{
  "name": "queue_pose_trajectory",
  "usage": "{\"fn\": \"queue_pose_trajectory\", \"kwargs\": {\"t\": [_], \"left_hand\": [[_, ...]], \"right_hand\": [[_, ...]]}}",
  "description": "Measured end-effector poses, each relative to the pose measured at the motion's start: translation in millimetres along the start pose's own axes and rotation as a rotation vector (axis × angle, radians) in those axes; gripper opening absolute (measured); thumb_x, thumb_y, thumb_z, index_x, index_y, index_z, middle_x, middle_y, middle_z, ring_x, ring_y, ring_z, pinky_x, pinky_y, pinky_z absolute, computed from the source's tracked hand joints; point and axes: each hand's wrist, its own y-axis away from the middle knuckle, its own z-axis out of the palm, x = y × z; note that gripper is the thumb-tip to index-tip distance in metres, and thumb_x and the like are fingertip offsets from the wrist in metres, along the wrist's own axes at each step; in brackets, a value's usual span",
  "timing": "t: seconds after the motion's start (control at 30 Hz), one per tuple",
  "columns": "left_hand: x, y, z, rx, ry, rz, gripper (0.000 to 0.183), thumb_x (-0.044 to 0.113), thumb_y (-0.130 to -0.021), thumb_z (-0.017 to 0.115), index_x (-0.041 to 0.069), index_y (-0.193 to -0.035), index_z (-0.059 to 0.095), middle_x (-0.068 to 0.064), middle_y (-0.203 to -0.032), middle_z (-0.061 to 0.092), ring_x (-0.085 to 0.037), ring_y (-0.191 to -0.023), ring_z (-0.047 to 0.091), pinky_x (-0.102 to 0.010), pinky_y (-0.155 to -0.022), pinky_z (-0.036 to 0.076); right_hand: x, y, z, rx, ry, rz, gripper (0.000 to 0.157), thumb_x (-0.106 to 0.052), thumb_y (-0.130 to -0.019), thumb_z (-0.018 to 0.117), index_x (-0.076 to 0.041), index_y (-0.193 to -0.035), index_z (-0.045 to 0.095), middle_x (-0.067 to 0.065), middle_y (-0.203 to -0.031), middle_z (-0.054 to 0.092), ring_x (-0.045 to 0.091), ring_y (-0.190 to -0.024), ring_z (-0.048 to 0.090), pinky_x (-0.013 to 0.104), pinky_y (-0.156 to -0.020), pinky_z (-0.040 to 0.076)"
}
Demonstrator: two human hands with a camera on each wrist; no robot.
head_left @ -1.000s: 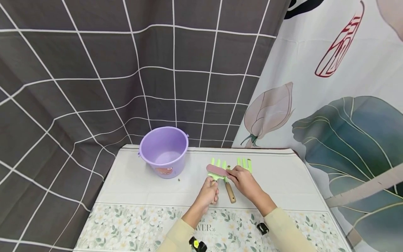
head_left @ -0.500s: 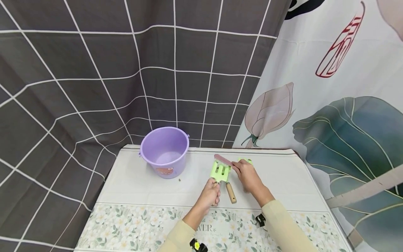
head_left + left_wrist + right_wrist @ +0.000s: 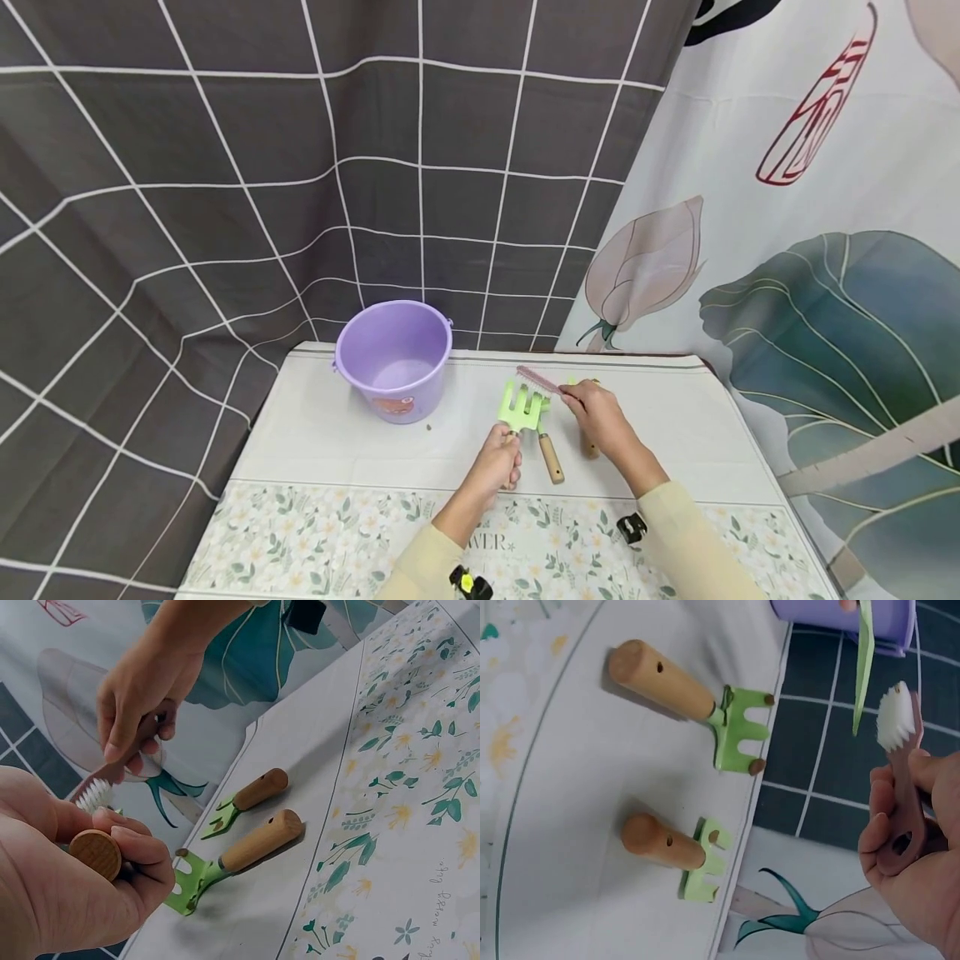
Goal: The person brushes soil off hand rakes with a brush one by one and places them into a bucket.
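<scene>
My left hand (image 3: 497, 460) grips a green garden hand fork (image 3: 521, 410) by its wooden handle, with the tines pointing away from me. In the left wrist view only the butt of that handle (image 3: 95, 853) shows past the curled fingers. My right hand (image 3: 606, 423) holds a pink scrub brush (image 3: 906, 776) by its handle. White bristles (image 3: 896, 720) face the fork; in the right wrist view a narrow gap separates them from the fork's thin edge (image 3: 865, 667). Two more green, wooden-handled tools, a rake (image 3: 742, 735) and a smaller fork (image 3: 705, 859), lie on the table below the hands.
A purple bucket (image 3: 431, 392) stands at the table's back left, beside a small dark crumb (image 3: 428, 427). Brown specks (image 3: 757, 766) mark the tines of the lying rake. Dark checked curtain (image 3: 465, 208) and a printed white curtain (image 3: 652, 258) hang behind the table (image 3: 337, 458).
The brush has come up off the fork's tines and shifted right and back. My right hand moved slightly right, uncovering another wooden handle. The left hand stays nearly in place.
</scene>
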Motion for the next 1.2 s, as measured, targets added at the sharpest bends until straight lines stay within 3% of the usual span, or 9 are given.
{"fn": "queue_pose_trajectory", "kwargs": {"t": [0.2, 0.33, 0.5, 0.9, 1.2], "left_hand": [[1.8, -2.2, -1.0, -0.007, -0.009, 0.009, 0.031, 0.02, -0.112, 0.038, 0.004, -0.139, 0.035, 0.0, -0.085, 0.045, -0.008, -0.059, 0.039, -0.015, -0.049, 0.033], [2.9, -2.1, -0.2, -0.005, -0.015, 0.011, 0.027, 0.019, -0.111, 0.038, 0.006, -0.134, 0.038, 0.0, -0.084, 0.045, -0.007, -0.059, 0.04, -0.015, -0.049, 0.033], [2.9, -0.6, 2.1, -0.004, -0.011, 0.007, 0.017, 0.018, -0.111, 0.038, 0.01, -0.126, 0.042, 0.0, -0.083, 0.046, -0.007, -0.059, 0.039, -0.015, -0.049, 0.033], [2.3, 1.3, 4.5, -0.007, -0.003, 0.007, 0.017, 0.019, -0.111, 0.039, 0.01, -0.125, 0.043, 0.001, -0.082, 0.045, -0.007, -0.057, 0.038, -0.015, -0.049, 0.03], [0.6, 2.5, 0.2, 0.013, -0.008, 0.012, 0.02, 0.018, -0.11, 0.039, 0.009, -0.128, 0.042, 0.001, -0.084, 0.045, -0.007, -0.059, 0.038, -0.014, -0.048, 0.033]], "right_hand": [[-7.9, 13.9, 5.7, 0.046, -0.019, -0.146, 0.022, -0.011, -0.098, 0.071, -0.002, -0.117, 0.075, 0.006, -0.095, 0.069, 0.011, -0.077, 0.06, 0.027, -0.062, 0.055], [-11.4, 18.4, 9.5, 0.068, -0.015, -0.197, 0.02, -0.01, -0.096, 0.074, -0.002, -0.114, 0.076, 0.005, -0.092, 0.068, 0.009, -0.074, 0.058, 0.024, -0.06, 0.053], [-11.1, 15.9, 8.5, 0.092, 0.005, -0.15, 0.021, -0.01, -0.095, 0.074, -0.002, -0.114, 0.077, 0.005, -0.09, 0.068, 0.01, -0.073, 0.059, 0.025, -0.06, 0.054], [-6.7, 1.8, 0.7, 0.094, 0.062, -0.039, 0.026, -0.013, -0.098, 0.071, 0.001, -0.119, 0.074, 0.014, -0.1, 0.069, 0.026, -0.087, 0.069, 0.04, -0.073, 0.062], [-3.2, 6.8, -7.6, 0.074, 0.042, -0.017, 0.026, -0.013, -0.099, 0.071, 0.0, -0.121, 0.074, 0.011, -0.098, 0.068, 0.014, -0.074, 0.057, 0.027, -0.059, 0.051]]}}
